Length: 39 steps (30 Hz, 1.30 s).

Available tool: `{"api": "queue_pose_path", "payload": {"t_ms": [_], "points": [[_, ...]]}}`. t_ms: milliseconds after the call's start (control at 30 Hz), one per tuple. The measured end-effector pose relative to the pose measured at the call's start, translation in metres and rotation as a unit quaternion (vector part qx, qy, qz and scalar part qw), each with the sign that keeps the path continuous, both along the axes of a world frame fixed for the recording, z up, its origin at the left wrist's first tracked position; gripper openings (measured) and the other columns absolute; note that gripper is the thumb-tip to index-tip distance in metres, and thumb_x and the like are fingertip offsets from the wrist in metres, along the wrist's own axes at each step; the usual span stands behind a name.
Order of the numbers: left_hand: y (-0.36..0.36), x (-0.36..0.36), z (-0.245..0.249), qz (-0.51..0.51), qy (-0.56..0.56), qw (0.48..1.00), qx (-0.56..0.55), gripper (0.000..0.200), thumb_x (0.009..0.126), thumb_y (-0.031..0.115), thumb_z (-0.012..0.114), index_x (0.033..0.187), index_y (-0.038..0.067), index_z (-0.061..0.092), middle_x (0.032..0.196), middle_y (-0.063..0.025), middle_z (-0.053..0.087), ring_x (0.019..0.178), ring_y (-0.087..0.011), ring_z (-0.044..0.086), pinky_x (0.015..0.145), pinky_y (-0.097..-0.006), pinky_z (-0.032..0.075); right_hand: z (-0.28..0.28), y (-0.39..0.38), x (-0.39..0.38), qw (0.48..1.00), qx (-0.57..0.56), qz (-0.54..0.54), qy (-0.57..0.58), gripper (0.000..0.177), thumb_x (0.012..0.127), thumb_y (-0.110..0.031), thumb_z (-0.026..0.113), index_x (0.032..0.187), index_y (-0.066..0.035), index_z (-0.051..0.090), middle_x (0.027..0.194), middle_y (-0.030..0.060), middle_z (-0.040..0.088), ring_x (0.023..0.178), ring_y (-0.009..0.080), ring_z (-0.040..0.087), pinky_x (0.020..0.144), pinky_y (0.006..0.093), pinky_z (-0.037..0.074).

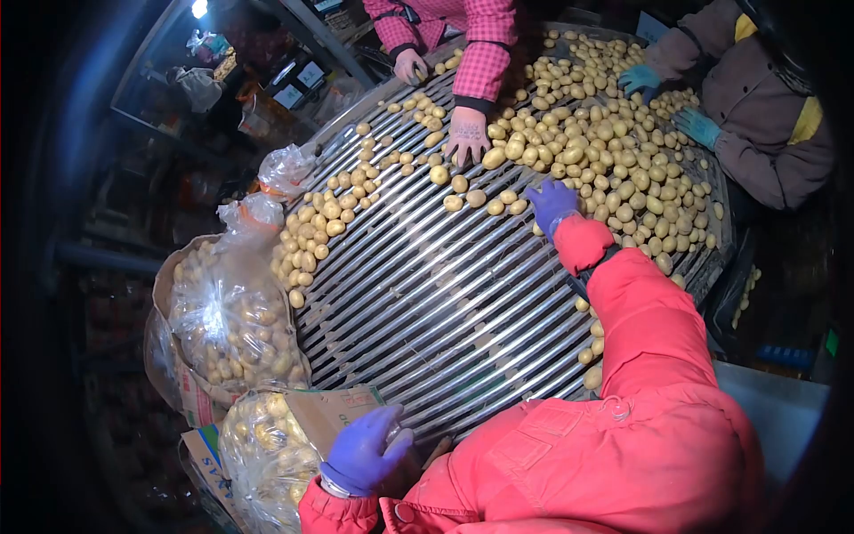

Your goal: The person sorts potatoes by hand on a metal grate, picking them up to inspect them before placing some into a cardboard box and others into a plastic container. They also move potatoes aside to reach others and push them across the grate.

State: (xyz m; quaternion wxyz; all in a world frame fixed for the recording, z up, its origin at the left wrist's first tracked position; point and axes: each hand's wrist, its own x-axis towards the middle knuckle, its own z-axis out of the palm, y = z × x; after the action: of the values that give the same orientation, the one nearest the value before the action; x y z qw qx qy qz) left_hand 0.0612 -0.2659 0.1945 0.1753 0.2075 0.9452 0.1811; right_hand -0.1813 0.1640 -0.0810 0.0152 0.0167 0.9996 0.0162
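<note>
On the ribbed steel worktop [427, 294] small yellow potatoes [605, 142] lay heaped, right purple-gloved hand [551, 205] spread open among them, left purple-gloved hand [360, 454] rested on a clear plastic potato bag [267, 445] — its grip I couldn't tell.

Potatoes [614, 151] lie on the barred surface [427, 294], massed at its far right, with a thinner band along its left edge. Left of the surface stand the farther bag [236, 311] and the nearer bag [267, 445], the latter apparently in a box. The left hand [365, 452] is beside the nearer bag. The right hand [551, 203] is on the surface at the pile's near edge.
</note>
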Motion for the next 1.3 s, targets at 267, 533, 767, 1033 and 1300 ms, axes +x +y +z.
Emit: {"api": "queue_pose_path", "payload": {"t_ms": [267, 533, 767, 1033, 1300], "points": [[0.001, 0.003, 0.000, 0.000, 0.004, 1.000, -0.010, 0.046, 0.091, 0.032, 0.071, 0.125, 0.002, 0.064, 0.117, -0.0187, 0.069, 0.105, -0.0356, 0.067, 0.090, -0.0415, 0.054, -0.001, 0.016, 0.029, 0.992, -0.119, -0.050, -0.011, 0.054, 0.086, -0.034, 0.074, 0.135, -0.026, 0.054, 0.133, 0.0114, 0.056, 0.117, 0.0372, 0.059, 0.091, 0.0484, 0.052], [0.001, 0.002, -0.001, 0.003, -0.010, 1.000, -0.014, 0.045, 0.091, 0.032, 0.071, 0.125, 0.002, 0.065, 0.118, -0.0186, 0.069, 0.107, -0.0359, 0.067, 0.092, -0.0418, 0.054, -0.023, 0.105, 0.022, 0.387, -0.902, -0.188, -0.047, 0.045, 0.093, -0.013, 0.070, 0.134, -0.003, 0.056, 0.137, 0.0096, 0.060, 0.114, 0.0197, 0.063, 0.090, 0.0300, 0.054], [0.004, -0.003, 0.002, 0.010, -0.031, 0.999, -0.007, 0.044, 0.091, 0.031, 0.071, 0.123, 0.002, 0.065, 0.118, -0.0184, 0.069, 0.107, -0.0358, 0.067, 0.092, -0.0422, 0.054, 0.021, 0.073, 0.032, 0.353, -0.928, -0.096, 0.067, 0.054, 0.096, -0.038, 0.064, 0.139, -0.008, 0.050, 0.125, 0.0095, 0.060, 0.108, 0.0234, 0.062, 0.085, 0.0337, 0.055], [0.005, -0.004, 0.004, 0.008, -0.044, 0.999, -0.019, 0.046, 0.091, 0.032, 0.070, 0.125, 0.002, 0.064, 0.118, -0.0186, 0.069, 0.107, -0.0362, 0.067, 0.092, -0.0425, 0.053, 0.035, 0.033, 0.026, 0.475, -0.874, -0.102, 0.022, 0.053, 0.095, -0.032, 0.067, 0.140, -0.008, 0.053, 0.124, 0.0076, 0.060, 0.109, 0.0220, 0.062, 0.087, 0.0304, 0.054], [0.001, -0.004, 0.001, 0.002, -0.033, 0.999, -0.016, 0.046, 0.090, 0.030, 0.071, 0.126, 0.002, 0.064, 0.117, -0.0196, 0.069, 0.107, -0.0363, 0.067, 0.092, -0.0425, 0.054, 0.029, 0.008, 0.021, 0.652, -0.753, -0.007, 0.086, 0.060, 0.090, -0.004, 0.067, 0.147, -0.007, 0.046, 0.140, 0.0074, 0.055, 0.126, 0.0195, 0.055, 0.100, 0.0324, 0.050]]}}
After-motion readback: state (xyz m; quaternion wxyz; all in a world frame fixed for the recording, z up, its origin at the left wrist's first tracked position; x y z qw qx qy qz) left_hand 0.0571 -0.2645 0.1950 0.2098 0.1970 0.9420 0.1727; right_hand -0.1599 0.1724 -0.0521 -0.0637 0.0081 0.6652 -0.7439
